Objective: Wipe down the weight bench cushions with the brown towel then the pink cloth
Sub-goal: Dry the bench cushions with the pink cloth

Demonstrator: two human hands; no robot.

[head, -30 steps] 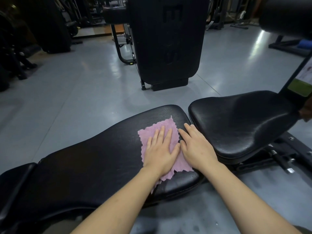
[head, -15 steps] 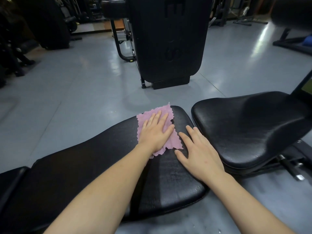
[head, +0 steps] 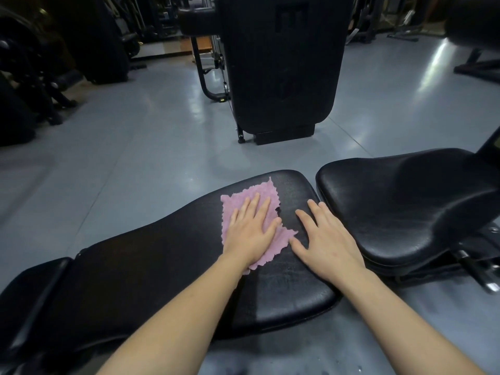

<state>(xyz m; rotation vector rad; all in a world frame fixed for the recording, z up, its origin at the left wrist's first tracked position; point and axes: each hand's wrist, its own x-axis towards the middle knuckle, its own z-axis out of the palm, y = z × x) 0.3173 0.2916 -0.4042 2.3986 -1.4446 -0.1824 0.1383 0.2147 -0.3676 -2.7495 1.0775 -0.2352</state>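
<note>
Wiping the long back cushion with the pink cloth: your left hand lies flat on it, fingers straight and close together, palm pressing the cloth into the vinyl near the cushion's far right end. Your right hand rests flat on bare cushion just beside the cloth, fingers spread, thumb tip at the cloth's near corner, holding nothing.

Tips for this step:
- Keep the palm centred on the cloth; its far corner sticks out loose and will likely fold under on a push away.
- Work overlapping strokes leftward along the cushion; most of it looks untouched from here.
- Use the right hand to brace only, or it smears what's wiped.
- Seat cushion sits just right, across a narrow gap. Do it next.

Brown towel isn't in view.
</note>
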